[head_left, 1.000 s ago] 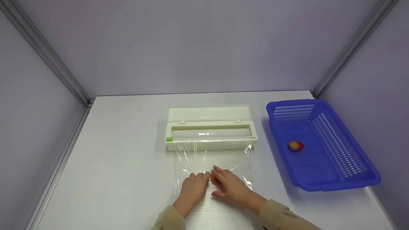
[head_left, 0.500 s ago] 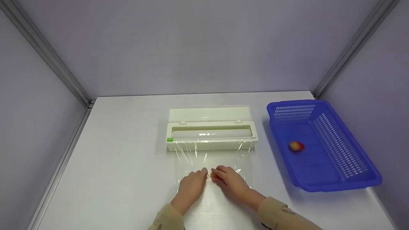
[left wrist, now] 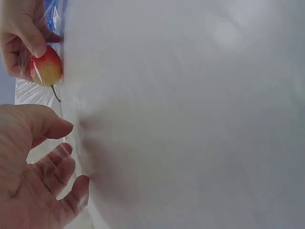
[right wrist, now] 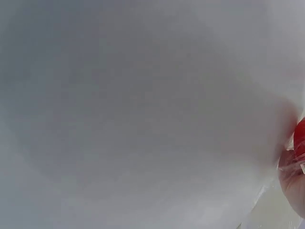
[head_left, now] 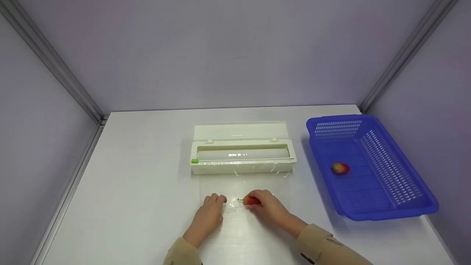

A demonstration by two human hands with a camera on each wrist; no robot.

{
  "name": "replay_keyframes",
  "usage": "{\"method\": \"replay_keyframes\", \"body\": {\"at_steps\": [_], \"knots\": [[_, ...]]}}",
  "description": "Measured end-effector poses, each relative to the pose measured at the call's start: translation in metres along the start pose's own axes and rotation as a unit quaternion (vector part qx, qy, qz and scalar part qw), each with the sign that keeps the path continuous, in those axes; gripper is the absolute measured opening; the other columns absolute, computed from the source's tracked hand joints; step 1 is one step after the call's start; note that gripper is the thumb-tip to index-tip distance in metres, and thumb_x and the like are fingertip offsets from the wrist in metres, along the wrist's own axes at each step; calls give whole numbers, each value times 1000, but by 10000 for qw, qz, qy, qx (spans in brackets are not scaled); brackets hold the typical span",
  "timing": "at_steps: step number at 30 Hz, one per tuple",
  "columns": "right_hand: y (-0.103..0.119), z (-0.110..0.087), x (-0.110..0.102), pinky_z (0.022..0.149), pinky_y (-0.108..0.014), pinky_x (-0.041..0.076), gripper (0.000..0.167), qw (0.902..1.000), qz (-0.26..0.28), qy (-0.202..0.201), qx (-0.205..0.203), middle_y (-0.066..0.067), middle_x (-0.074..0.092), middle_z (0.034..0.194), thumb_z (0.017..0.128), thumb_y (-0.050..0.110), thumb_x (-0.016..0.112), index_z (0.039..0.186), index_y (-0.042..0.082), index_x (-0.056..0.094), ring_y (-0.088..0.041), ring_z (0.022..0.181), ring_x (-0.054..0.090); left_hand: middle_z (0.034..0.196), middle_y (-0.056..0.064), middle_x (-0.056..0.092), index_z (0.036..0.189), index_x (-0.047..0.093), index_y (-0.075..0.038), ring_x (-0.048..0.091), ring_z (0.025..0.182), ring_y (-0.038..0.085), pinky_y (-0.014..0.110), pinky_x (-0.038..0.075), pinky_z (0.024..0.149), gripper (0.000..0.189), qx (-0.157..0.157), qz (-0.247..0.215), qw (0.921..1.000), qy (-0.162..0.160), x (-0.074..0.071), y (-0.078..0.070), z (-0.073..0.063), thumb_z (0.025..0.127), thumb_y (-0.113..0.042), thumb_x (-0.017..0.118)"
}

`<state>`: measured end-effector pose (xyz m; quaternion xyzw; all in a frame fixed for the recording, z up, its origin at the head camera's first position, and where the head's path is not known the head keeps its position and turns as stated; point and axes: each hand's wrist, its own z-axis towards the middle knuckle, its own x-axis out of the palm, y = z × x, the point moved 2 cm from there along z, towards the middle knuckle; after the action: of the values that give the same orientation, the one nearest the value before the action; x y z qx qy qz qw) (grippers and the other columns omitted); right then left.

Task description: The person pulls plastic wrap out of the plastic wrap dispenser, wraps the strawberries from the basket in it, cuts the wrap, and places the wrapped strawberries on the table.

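My right hand grips a small red-and-yellow pear from its right side, the thin stem pointing left. In the left wrist view the pear has clear film over it, with thumb and fingers around its upper end. My left hand lies to the left of the pear, apart from it. Its thumb and fingers are spread with nothing between them, at the film's edge. Clear cling film runs from a white dispenser to both hands. Only a sliver of the pear shows in the right wrist view.
The dispenser's lid stands open behind its film roll; a green slider sits at its left end. At right, a blue basket holds another red-and-yellow fruit. Walls enclose the white table behind and at both sides.
My left hand has moved left, away from the pear and the right hand, and its fingers have loosened. More of the pear and its stem now shows in the right hand.
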<state>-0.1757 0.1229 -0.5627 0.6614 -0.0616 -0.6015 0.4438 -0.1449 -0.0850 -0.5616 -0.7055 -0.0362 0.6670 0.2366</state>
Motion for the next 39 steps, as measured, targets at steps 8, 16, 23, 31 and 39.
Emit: {"method": "replay_keyframes", "body": {"at_steps": [8, 16, 23, 31, 39], "knots": [[-2, -1, -3, 81, -27, 50, 29, 9993, -215, -177, 248, 2, 56, 97, 82, 17, 69, 109, 10, 65, -11, 89, 53, 80, -2, 55, 86, 63, -10, 52, 74, 12, 29, 47, 64, 5, -618, -434, 9971, -61, -17, 32, -10, 87, -12, 58], [-10, 4, -10, 78, -24, 49, 30, 9993, 249, -16, 294, -1, 61, 95, 82, 22, 68, 109, 7, 66, -11, 87, 55, 79, -2, 62, 86, 62, -11, 52, 71, 11, 28, 45, 66, 9, -1274, -1497, 9805, 63, -25, 49, -9, 91, -18, 57], [-13, 9, -15, 84, -25, 48, 30, 9928, 1069, 223, 498, -6, 65, 98, 87, 23, 62, 110, 4, 67, -21, 96, 58, 68, -4, 58, 82, 61, -12, 48, 63, 11, 24, 40, 60, 13, -1645, -1828, 9692, 122, -28, 57, 2, 91, -20, 57], [-11, 14, -16, 77, -18, 45, 17, 9861, 1359, 97, 950, -6, 65, 92, 88, 13, 59, 99, 6, 71, -12, 87, 56, 65, -4, 55, 83, 62, -12, 48, 62, 11, 25, 38, 57, 13, -1754, -1473, 9734, -40, -32, 62, 9, 92, -19, 55], [-11, 16, -13, 75, -18, 46, 13, 9844, 1422, 99, 1031, -7, 65, 90, 86, 9, 63, 94, 6, 72, -8, 85, 56, 88, 8, 66, 97, 63, -5, 60, 78, 21, 34, 50, 65, 11, -1705, -719, 9767, -1083, -32, 60, 8, 89, -9, 56]]}}
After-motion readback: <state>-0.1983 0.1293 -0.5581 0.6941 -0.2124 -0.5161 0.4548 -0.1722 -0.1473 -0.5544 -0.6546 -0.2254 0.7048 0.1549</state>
